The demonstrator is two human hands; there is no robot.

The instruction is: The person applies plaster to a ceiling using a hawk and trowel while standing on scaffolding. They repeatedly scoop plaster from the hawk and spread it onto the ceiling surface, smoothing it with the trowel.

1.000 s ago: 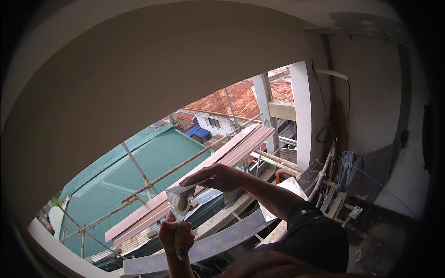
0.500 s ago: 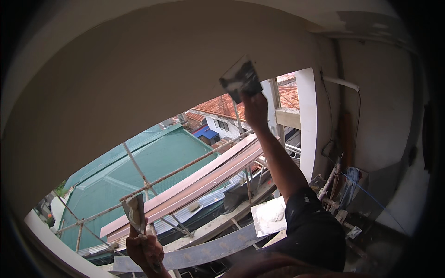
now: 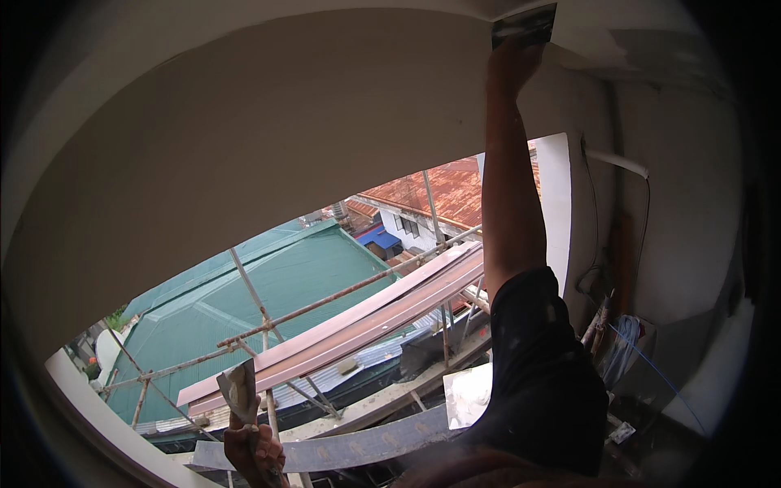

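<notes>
Higher now, my right hand [image 3: 516,67] grips the wide blade [image 3: 525,26] overhead, its long edge slanting up rightward; my left hand [image 3: 254,451], well below and leftward, curls round a putty knife [image 3: 237,390].

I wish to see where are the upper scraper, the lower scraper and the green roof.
Upper scraper [image 3: 525,26]: head view, on its blade.
Lower scraper [image 3: 239,389]: head view, on its blade.
Green roof [image 3: 313,272]: head view, broad slope.

I work on a building site. Scaffold poles [image 3: 350,288] run beside pink planks [image 3: 342,335], a green roof [image 3: 325,262] beyond them.
</notes>
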